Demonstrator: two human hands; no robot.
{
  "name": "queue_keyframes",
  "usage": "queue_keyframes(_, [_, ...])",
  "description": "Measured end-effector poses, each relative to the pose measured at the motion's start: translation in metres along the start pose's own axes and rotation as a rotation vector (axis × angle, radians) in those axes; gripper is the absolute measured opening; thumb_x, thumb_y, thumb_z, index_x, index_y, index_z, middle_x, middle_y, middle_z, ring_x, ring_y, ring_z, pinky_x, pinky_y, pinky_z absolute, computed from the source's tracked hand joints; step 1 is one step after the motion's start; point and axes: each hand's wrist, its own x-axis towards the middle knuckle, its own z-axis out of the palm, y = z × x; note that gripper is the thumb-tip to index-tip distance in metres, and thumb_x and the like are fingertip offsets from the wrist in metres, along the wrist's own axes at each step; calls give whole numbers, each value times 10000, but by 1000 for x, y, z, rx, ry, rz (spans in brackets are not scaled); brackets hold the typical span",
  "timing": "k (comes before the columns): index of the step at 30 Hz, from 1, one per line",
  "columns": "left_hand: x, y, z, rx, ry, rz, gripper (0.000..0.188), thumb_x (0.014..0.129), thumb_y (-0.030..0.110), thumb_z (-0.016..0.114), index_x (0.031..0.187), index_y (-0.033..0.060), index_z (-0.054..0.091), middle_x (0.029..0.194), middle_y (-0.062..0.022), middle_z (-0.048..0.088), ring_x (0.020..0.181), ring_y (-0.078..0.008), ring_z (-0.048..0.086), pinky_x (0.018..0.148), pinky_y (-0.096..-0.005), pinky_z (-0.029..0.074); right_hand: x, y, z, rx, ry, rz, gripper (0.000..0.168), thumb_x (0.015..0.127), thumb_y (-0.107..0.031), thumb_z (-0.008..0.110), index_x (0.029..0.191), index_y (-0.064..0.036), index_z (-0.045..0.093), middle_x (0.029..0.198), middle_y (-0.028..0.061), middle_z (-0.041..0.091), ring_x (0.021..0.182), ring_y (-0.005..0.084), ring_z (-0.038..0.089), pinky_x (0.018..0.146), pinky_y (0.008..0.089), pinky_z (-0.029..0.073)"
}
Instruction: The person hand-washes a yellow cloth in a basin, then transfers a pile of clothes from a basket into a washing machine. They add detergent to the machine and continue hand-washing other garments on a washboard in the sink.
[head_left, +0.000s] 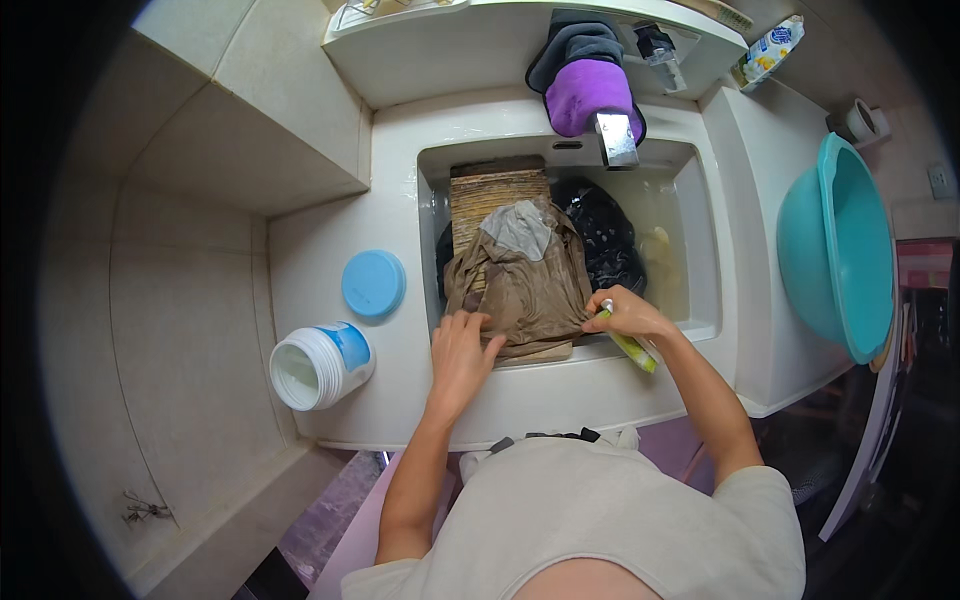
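Observation:
A wet brown garment (525, 292) with a pale patch lies spread over a ridged wooden washboard (499, 191) that leans in the white sink (709, 247). My left hand (461, 356) rests at the garment's lower left edge, fingers apart. At its lower right edge is my right hand (626, 311), closed around a scrub brush with green-yellow bristles (639, 352); its fingertips also touch the cloth. Dark wet fabric (604, 232) sits in the cloudy water behind the board. Part of the brush is hidden by my right hand.
An uncapped white tub (322, 366) lies tilted on the left counter near a round blue lid (373, 283). The metal faucet (617, 139), with a purple and grey cloth (589, 90) behind it, overhangs the sink. A turquoise basin (836, 251) leans on the right.

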Motion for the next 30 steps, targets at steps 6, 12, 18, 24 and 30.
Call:
queue_keyframes(6, [36, 16, 49, -90, 8, -125, 362, 852, 337, 680, 891, -23, 653, 780, -155, 649, 730, -317, 634, 644, -414, 487, -1, -14, -5, 235, 58, -149, 236, 835, -222, 700, 800, 0, 627, 791, 20, 567, 750, 113, 506, 700, 276, 404])
queue_keyframes(12, [33, 9, 55, -709, -228, -406, 304, 874, 300, 694, 788, 21, 610, 591, -1, 505, 610, -104, 499, 600, -268, 406, -20, -34, -14, 199, 210, -422, 198, 853, -143, 671, 905, 42, 625, 810, 40, 543, 799, 133, 507, 748, 273, 407])
queue_keyframes(18, [45, 19, 17, -1101, 301, -225, 126, 886, 97, 680, 937, 44, 578, 812, 48, 518, 742, -35, 443, 673, -199, 384, -8, -66, -19, 197, 464, -554, 152, 835, -70, 658, 902, 55, 603, 813, 53, 536, 776, 147, 508, 740, 268, 414])
queue_keyframes(24, [85, -34, 34, -453, 421, -278, 471, 823, 222, 735, 1195, 11, 540, 1096, -144, 487, 1010, -277, 498, 884, -373, 421, 77, -71, -18, -196, 632, -368, 398, 814, -248, 691, 1136, -35, 595, 979, 120, 588, 931, 276, 590, 816, 390, 460])
queue_keyframes(30, [84, -31, 48, 60, 275, -282, 473, 819, 281, 723, 1140, -31, 568, 1225, -178, 450, 1157, -353, 413, 986, -434, 361, 130, -43, -12, -290, 398, -69, 865, 754, -449, 723, 1454, -109, 346, 1410, 181, 430, 1298, 337, 426, 1032, 407, 390])
